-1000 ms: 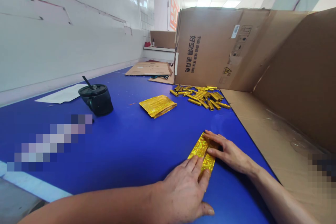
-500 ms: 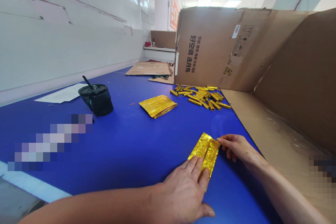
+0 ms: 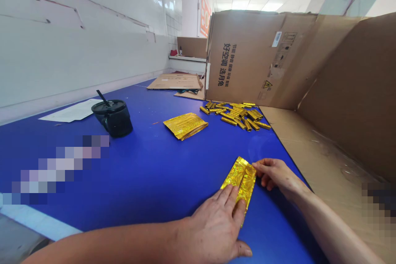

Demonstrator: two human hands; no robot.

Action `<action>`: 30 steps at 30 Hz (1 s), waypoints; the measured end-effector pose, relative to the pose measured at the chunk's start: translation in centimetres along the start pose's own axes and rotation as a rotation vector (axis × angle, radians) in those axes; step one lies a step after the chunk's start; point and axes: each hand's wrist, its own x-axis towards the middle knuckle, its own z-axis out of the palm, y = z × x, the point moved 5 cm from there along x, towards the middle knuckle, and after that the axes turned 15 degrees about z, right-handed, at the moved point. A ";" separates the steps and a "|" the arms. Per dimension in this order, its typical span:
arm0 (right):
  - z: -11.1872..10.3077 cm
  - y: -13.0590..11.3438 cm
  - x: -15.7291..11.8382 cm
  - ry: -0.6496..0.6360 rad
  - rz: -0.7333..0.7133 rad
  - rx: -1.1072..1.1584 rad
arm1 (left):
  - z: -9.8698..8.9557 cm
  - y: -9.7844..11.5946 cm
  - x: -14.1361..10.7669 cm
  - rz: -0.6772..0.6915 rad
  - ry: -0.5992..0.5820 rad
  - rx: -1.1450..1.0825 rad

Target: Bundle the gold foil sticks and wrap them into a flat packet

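Observation:
A sheet of shiny gold paper lies on the blue table with its right side folded inward, a dark gap running along the middle. My left hand rests flat on its near half, fingers stretched out and thumb apart. At the far right corner, my right hand pinches the folded edge between thumb and fingertips. Farther off sits a stack of gold paper. Beyond that, several narrow folded gold paper pieces are heaped near the cardboard.
A dark lidded mug with a handle sticking out stands at left, by a white sheet. A large cardboard box borders the table at the back and right. Flat cardboard lies at the far end.
The folded right side of the gold paper has come slightly further left, along with my right hand. My left hand stays in nearly the same place.

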 end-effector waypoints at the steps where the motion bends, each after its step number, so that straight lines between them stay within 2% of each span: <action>1: 0.1 -0.1 -0.1 0.011 -0.014 -0.018 | 0.0 0.0 0.0 0.001 -0.004 0.000; 4: 0.4 -0.5 -0.4 0.048 -0.079 -0.048 | -0.2 0.1 0.0 0.000 -0.015 0.000; 7: 0.7 -0.5 -0.5 0.016 -0.119 0.001 | -0.1 0.1 0.0 -0.009 -0.011 -0.005; 10: 0.8 -0.4 -0.3 -0.048 -0.086 0.054 | 0.0 0.0 0.0 -0.014 -0.011 -0.015; 13: 0.7 -0.3 -0.1 -0.048 -0.043 0.028 | 0.1 0.0 0.0 -0.006 -0.021 -0.018; 22: 0.7 -0.7 -0.1 0.044 -0.002 -0.148 | -0.1 0.1 0.0 -0.009 -0.016 -0.015; 30: -0.1 -0.4 1.0 0.236 -0.149 -0.485 | -0.2 0.1 0.0 -0.004 -0.017 -0.016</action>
